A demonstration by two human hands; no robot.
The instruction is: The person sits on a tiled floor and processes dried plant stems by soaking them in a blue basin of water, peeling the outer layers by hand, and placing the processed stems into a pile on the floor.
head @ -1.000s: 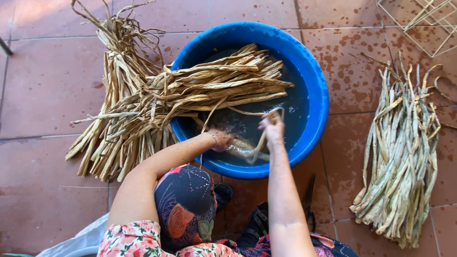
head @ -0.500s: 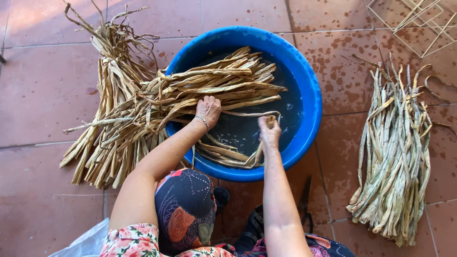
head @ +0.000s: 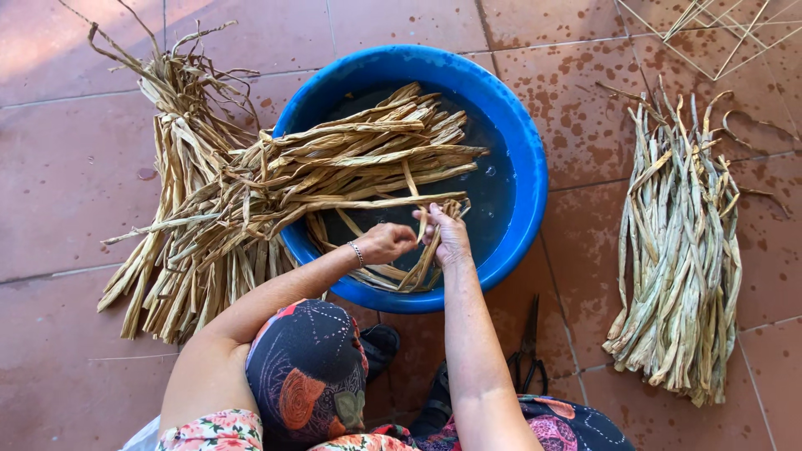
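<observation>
leaf bundle [head: 334, 167] blocks basin's [head: 526, 167] left, right water open

Bundle of pale strips [head: 678, 250], black shears [head: 528, 341], thin sticks [head: 710, 33] on tiles.

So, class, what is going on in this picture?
A person crouches over a round blue plastic basin that holds dark water. Both hands are inside it: the left hand and the right hand grip a few long dried tan leaf strips near the basin's front edge. A big bundle of dry strips lies across the left rim, partly on the red tiled floor. A paler bundle of strips lies apart on the tiles to the right, and black shears rest beside the right arm.
</observation>
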